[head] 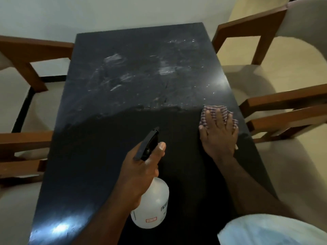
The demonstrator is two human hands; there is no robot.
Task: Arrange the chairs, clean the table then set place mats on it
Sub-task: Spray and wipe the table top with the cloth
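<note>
Nearest the camera, a pale sleeve (276, 230) is seen at the lower right, and just beyond it a translucent white spray bottle (152, 204) is held above the near part of the black table (92, 174). The bottle is gripped at its neck by the left hand (141, 172), whose fingers are curled closed around it below the dark trigger head (147, 145), with the thumb raised beside the head and the nozzle aimed away across the table. Further out, near the table's right edge, a striped cloth (208, 110) is pressed flat to the surface under the right hand (219, 133), which is spread open with the fingers splayed over the cloth rather than closed round it. Beyond the cloth, the far half of the tabletop is covered with pale smears and streaks (138, 73), so the cleaning step is judged to be only partly done. Wooden armchairs with cream seats are drawn up on the left (26, 55) and on the right (276, 43), close against the table's sides. No place mats can be seen. Several risks are judged likely from here: the cloth could be swept off the right edge, since it is worked so close to it; spray could be carried onto the chair cushions if the nozzle is fired too wide; and streaks could be left to dry if the far end is not reached.
</note>
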